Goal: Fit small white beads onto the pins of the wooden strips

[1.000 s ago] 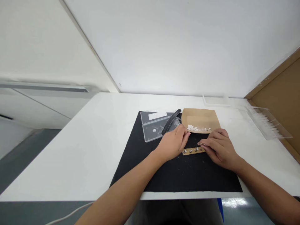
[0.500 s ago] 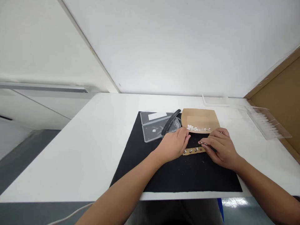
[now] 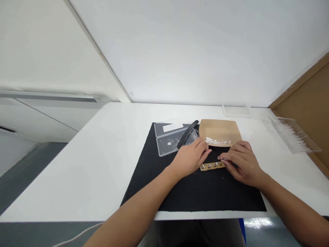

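My left hand is closed, fingers curled together at the near edge of a brown cardboard tray. Whatever may be between its fingertips is too small to tell. My right hand pinches a small shiny metal piece between thumb and fingers. Just below the hands, a tan strip lies on a black mat, with several small round metal parts and white bits on it. The right fingers cover its right end. Small white pieces are gathered along the tray's near side.
An open clear plastic case lies left of the tray, with a curved black strip across it. At the right are a clear sheet with rows of white pieces and a clear holder. A cardboard panel borders the table.
My left hand's thumb and fingertips have shifted slightly, showing more of the tan strip's left end. My right hand stays nearly still, with the metal piece in its pinch.
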Demonstrator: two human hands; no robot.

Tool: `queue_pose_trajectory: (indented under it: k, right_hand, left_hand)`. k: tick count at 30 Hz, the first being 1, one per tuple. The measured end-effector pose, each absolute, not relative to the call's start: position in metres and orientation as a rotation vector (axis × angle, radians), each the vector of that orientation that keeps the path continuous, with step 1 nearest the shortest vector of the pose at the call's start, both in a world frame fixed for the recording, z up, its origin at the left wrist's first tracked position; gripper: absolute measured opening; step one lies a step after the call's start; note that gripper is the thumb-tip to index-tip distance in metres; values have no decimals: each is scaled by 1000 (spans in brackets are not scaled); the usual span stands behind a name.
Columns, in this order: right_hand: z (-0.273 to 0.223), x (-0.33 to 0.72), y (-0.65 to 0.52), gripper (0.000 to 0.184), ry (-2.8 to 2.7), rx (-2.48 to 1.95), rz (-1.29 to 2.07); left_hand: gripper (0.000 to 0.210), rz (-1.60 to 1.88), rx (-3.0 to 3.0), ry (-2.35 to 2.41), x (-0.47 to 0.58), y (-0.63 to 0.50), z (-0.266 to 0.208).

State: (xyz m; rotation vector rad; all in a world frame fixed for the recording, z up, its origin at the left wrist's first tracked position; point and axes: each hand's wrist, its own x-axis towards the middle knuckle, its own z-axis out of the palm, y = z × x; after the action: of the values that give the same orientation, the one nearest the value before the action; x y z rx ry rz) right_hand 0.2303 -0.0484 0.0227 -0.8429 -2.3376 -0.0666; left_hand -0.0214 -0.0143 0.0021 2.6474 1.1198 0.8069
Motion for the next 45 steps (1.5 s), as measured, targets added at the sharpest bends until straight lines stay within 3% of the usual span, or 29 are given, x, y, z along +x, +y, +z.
queue_pose_trajectory:
  k: [14,25,45]
  right_hand:
    - [24,229,-48,13,-2339,-844,-47]
    - [21,230,-48,13,-2358,-859,-27]
    - [20,229,-48,14,-2352,-865,-48]
  left_hand:
    - [15,948,2434,1141,-24,-9,-3]
    - [22,1076,2469,1246,-22,-1,-7]
    - [20,1032,2399,1320,-20,3,-8]
